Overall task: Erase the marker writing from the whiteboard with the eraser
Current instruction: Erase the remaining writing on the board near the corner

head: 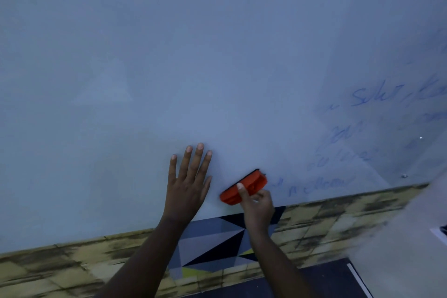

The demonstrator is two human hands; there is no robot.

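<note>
Most of the whiteboard (217, 55) looks wiped already, and faint blue writing (362, 133) is left only on its right side, so the wiping looks partly done. Low on the board, the right hand (257, 205) has a tight grip on the orange eraser (244, 187), which I think must slide right over those words next. Beside it, the left hand (187, 186) lies flat on the board, fingers spread wide, holding nothing.

Dim bluish light, soft blur throughout, wide-angle bending at edges (right side smeared), no glare
</note>
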